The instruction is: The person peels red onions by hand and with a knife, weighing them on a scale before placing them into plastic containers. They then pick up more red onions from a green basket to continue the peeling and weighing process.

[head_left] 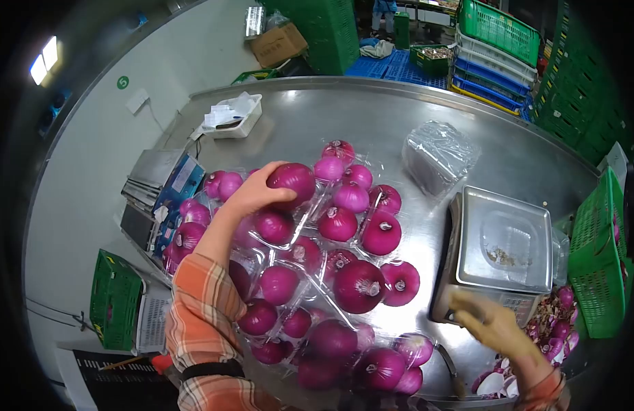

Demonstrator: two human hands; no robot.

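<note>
My left hand (258, 190) is closed around a large red onion (294, 183) above the clear plastic trays (304, 226). Several more red onions (358, 286) sit in those trays, and others lie at the table's near edge. Close to the front left corner of the weighing scale (506, 236) is my right hand (491, 325), blurred by motion, so what its fingers hold, if anything, does not show. Between that hand and the near onions lies a curved knife (452, 373).
A stack of clear trays (440, 156) stands behind the scale on the steel table (317, 103). Onion skins and peeled onions (555, 335) lie at right, beside a green crate (598, 257). A wrapping machine (167, 198) and a white basket with papers (238, 123) are at left.
</note>
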